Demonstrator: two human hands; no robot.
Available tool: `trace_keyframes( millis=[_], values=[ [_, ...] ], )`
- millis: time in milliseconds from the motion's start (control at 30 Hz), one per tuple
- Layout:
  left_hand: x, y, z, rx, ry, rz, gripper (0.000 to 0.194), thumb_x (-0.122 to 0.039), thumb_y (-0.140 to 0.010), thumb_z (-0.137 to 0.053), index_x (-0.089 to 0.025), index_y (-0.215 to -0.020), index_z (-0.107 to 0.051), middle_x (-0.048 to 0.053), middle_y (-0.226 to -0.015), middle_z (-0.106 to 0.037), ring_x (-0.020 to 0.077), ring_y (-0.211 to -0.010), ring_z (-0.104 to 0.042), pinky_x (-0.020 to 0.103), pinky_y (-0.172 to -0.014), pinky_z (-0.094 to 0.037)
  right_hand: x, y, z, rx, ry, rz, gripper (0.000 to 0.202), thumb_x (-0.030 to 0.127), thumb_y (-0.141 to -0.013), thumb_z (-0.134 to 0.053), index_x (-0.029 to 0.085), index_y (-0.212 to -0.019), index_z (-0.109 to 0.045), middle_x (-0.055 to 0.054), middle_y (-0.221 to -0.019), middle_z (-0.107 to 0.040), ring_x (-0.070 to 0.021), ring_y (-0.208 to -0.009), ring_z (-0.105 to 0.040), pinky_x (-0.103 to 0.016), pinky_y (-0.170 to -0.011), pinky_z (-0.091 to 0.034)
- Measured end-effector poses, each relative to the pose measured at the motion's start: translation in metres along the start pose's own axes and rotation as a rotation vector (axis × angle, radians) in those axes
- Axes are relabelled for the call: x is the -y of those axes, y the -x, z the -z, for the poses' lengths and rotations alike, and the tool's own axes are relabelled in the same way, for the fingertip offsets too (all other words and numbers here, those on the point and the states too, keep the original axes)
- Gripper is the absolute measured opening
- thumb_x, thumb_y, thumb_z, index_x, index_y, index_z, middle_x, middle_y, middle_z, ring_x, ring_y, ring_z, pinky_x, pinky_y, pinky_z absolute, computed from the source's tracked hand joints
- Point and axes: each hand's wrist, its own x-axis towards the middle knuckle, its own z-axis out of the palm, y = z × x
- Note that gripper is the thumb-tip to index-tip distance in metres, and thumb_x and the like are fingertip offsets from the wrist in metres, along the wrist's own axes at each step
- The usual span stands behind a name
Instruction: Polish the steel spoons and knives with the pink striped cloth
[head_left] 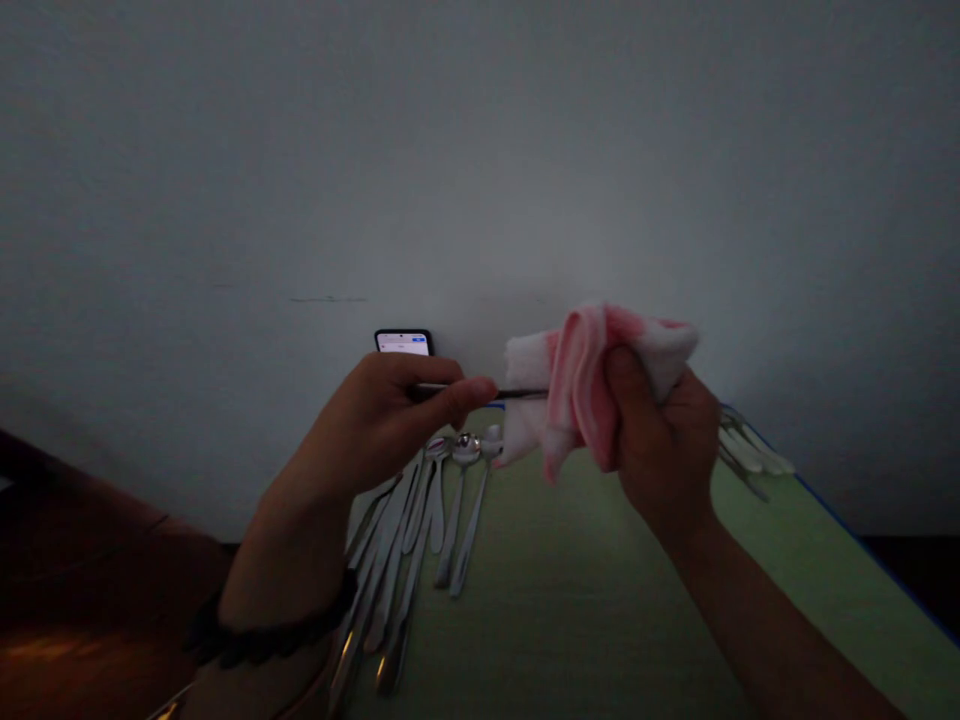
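My left hand [405, 405] grips the thin handle of a metal utensil [523, 394] between thumb and fingers. The utensil points right, and its far end is hidden in a pink and white cloth [585, 385]. Closed around that cloth is my right hand [664, 430], with the thumb pressed on its front. Both hands are raised over the green table. Below and beside my left hand lie several spoons and other metal utensils [401, 560], spread side by side with handles toward me.
A phone [403, 342] with a lit screen leans near the pale wall [480, 180] behind the table [585, 600]. More metal cutlery [754, 450] lies at the table's right back edge. A reddish-brown surface [90, 600] shows at the lower left.
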Motion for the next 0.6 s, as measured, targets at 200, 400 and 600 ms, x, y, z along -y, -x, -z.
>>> trace_keyframes(
  millis=[200,400,600],
  values=[
    [0.005,-0.004,-0.005,0.306,-0.036,0.054,0.042,-0.046,-0.086,-0.044,-0.015,-0.059,-0.051,-0.005,-0.051,-0.038,0.0067,-0.046,-0.034,0.018,-0.042,-0.024,-0.017,-0.029,0.026,0.94,0.109,0.069,0.027,0.043,-0.084,-0.05,0.018,-0.088,-0.06,0.001,-0.076,-0.06,-0.0107,-0.064,-0.05,-0.021,-0.056,-0.038],
    [-0.012,-0.006,-0.02,0.341,-0.139,-0.012,0.046,-0.049,-0.085,-0.044,-0.015,-0.055,-0.044,-0.006,-0.05,-0.031,0.0055,-0.046,-0.029,0.019,-0.042,-0.016,-0.005,-0.039,0.045,1.191,0.266,0.064,0.027,0.041,-0.086,-0.045,0.018,-0.083,-0.06,0.002,-0.071,-0.059,-0.0095,-0.06,-0.048,-0.02,-0.054,-0.034],
    [-0.019,-0.007,-0.03,0.383,-0.188,-0.165,0.044,-0.043,-0.089,-0.04,-0.014,-0.058,-0.05,-0.007,-0.048,-0.032,0.0054,-0.045,-0.031,0.02,-0.044,-0.019,0.0,-0.033,0.04,1.204,0.376,0.158,0.017,0.028,-0.084,-0.048,0.021,-0.088,-0.062,0.001,-0.076,-0.064,-0.0105,-0.063,-0.053,-0.021,-0.059,-0.035]
  ],
)
